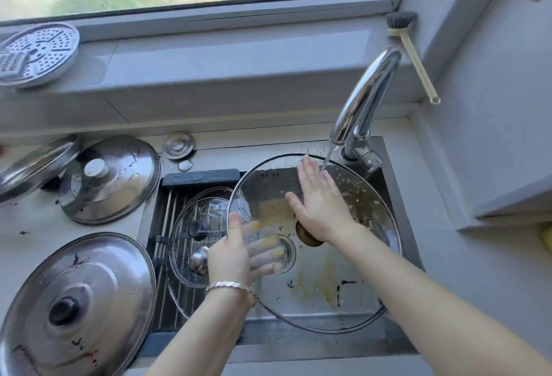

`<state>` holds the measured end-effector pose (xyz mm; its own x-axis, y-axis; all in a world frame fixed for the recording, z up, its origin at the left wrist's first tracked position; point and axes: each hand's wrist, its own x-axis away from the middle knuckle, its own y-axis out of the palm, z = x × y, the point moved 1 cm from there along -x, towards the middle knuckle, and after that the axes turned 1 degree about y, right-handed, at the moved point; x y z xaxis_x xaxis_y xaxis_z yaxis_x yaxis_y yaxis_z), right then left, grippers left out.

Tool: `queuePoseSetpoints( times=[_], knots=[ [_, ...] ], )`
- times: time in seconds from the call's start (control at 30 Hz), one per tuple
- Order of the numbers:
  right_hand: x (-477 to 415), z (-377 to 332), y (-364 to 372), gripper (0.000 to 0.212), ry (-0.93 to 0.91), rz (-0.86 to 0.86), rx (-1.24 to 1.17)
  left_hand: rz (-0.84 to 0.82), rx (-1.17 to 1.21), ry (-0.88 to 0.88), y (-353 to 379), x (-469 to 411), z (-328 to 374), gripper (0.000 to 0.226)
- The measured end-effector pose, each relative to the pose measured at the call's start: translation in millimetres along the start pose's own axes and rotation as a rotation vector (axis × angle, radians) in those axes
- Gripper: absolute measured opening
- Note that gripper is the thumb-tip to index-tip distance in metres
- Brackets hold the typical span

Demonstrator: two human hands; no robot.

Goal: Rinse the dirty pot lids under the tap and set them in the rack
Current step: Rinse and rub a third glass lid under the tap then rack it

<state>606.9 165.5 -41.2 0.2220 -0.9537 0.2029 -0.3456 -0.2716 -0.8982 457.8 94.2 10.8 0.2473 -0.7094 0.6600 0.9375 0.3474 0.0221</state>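
A large glass lid (343,280) with a metal rim is held over the sink, smeared with yellow-brown grease. My left hand (236,253) grips its left rim, fingers showing through the glass. My right hand (319,202) lies flat and open on the lid's upper face, fingertips near the thin stream of water falling from the chrome tap (364,98). A smaller glass lid (194,238) with a dark knob rests in the rack (167,214) over the sink's left part. Steel lids wait on the counter: one at front left (74,307), one behind it (110,178).
Another steel lid (33,163) leans at the far left edge. A perforated steamer plate (35,53) sits on the windowsill. A dish brush (412,50) leans in the right corner. The sink (397,172) wall and right counter lie close by.
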Motion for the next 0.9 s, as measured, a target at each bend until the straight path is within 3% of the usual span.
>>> queuePoseSetpoints(
  times=[0.17, 0.33, 0.5, 0.63, 0.77, 0.9],
  knots=[
    [27, -16, 27, 0.070, -0.310, -0.071, -0.040, 0.039, -0.010, 0.002, -1, -1, -3, 0.053],
    [23, 32, 12, 0.065, 0.046, -0.016, 0.070, 0.062, 0.025, 0.029, -8, -5, -3, 0.055],
    [55, 22, 35, 0.065, -0.139, -0.131, 0.030, 0.125, 0.029, 0.062, -11, -10, -1, 0.052],
    [50, 30, 17, 0.069, 0.030, -0.077, 0.047, 0.137, 0.054, 0.092, -12, -9, 1, 0.054],
    [73, -1, 32, 0.065, -0.295, -0.177, 0.008, 0.152, 0.078, 0.134, -11, -9, 7, 0.051],
    [55, 18, 8, 0.070, 0.009, -0.111, 0.063, 0.165, 0.119, 0.155, -10, -10, 11, 0.048]
  ],
)
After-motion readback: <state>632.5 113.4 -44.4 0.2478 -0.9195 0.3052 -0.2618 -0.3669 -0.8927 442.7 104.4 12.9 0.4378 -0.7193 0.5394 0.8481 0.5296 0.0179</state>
